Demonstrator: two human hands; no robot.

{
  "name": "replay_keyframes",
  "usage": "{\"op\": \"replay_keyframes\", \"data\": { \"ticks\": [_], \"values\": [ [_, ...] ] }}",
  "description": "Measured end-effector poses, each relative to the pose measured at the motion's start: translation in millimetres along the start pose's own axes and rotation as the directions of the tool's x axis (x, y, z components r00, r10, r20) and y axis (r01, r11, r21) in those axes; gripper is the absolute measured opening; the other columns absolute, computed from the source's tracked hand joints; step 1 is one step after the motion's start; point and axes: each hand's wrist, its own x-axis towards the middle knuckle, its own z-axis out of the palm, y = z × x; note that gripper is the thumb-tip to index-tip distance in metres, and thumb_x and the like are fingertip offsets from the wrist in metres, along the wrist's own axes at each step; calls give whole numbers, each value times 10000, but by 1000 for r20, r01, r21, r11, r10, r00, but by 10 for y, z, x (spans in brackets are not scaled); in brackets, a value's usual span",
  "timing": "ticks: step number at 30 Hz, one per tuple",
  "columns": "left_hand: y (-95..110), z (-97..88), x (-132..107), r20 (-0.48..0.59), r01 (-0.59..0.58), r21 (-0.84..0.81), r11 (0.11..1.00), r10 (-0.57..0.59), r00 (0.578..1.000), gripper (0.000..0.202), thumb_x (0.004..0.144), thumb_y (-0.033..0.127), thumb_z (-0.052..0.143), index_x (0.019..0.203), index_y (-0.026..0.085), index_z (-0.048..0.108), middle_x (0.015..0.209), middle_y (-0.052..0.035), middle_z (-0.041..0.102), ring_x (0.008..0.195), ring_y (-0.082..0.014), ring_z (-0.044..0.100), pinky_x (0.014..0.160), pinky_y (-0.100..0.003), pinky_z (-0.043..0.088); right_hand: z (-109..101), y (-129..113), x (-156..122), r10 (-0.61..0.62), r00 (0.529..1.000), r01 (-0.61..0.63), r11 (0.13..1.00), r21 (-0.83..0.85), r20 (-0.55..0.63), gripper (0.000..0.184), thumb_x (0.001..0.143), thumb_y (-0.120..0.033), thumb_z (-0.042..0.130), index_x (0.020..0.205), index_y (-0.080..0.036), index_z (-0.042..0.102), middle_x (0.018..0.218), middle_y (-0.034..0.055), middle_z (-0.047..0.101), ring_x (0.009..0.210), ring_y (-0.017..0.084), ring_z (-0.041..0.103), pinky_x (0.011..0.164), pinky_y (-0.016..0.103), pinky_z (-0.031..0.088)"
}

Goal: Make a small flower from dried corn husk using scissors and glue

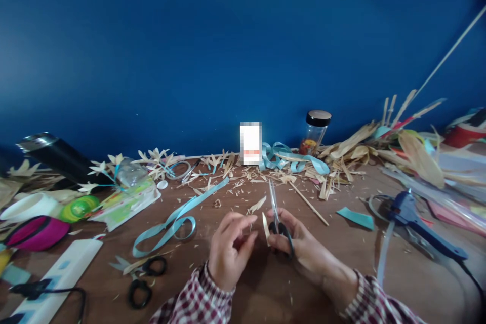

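My right hand (304,248) grips a pair of black-handled scissors (276,212), blades pointing away from me and nearly closed. A small pale strip of dried husk (266,226) stands between my hands, just left of the scissor handles. My left hand (230,248) is curled beside it, thumb and fingers pinched near the strip; I cannot tell which hand holds the strip. Both wrists wear red-and-white checked sleeves. Pale husk cuttings (258,204) lie on the brown table (341,243) just beyond my fingers.
A second pair of black scissors (142,278) and a light-blue ribbon (178,217) lie to the left, a white power strip (56,276) at far left. A blue glue gun (417,225) lies right. A black-lidded jar (315,131) and husk piles (364,147) stand against the blue wall.
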Motion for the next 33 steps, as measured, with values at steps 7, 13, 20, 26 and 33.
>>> {"op": "replay_keyframes", "data": {
  "ticks": [7,13,20,26,33],
  "values": [
    [28,-59,-13,156,-490,386,782,468,870,295,763,125,598,995,298,658,767,-28,616,704,-129,564,594,-215,461,0,-113,-41,119,987,-123,992,24,112,483,570,-241,774,972,-209,508,748,-43,526,626,91,489,567,202,411],
    [63,-90,-26,214,-547,360,756,504,837,284,757,109,610,993,261,653,757,-27,660,687,-136,563,604,-231,465,-19,-106,-40,174,968,-182,983,28,178,420,595,-177,736,948,-193,510,727,-44,534,588,76,475,542,184,402],
    [53,-98,-18,256,-572,293,766,514,819,248,748,84,596,946,219,657,768,-38,676,686,-148,551,605,-252,465,-68,-76,-37,200,963,-202,979,-5,179,442,598,-195,749,972,-195,514,743,-38,543,581,78,485,536,184,396],
    [20,0,14,8,55,-35,998,-55,998,63,735,195,620,701,179,671,768,-70,636,655,-154,568,569,-255,459,-30,-30,-10,-58,998,59,977,-203,10,322,771,-351,621,1027,-204,493,672,-40,520,589,87,472,511,178,352],
    [-163,84,62,189,603,-659,450,-676,712,300,535,369,774,591,133,598,484,29,546,403,-47,431,389,-156,329,100,-21,-57,-186,972,232,686,-690,142,182,731,-255,621,900,-188,612,739,5,598,688,161,534,606,236,404]
  ]
}}
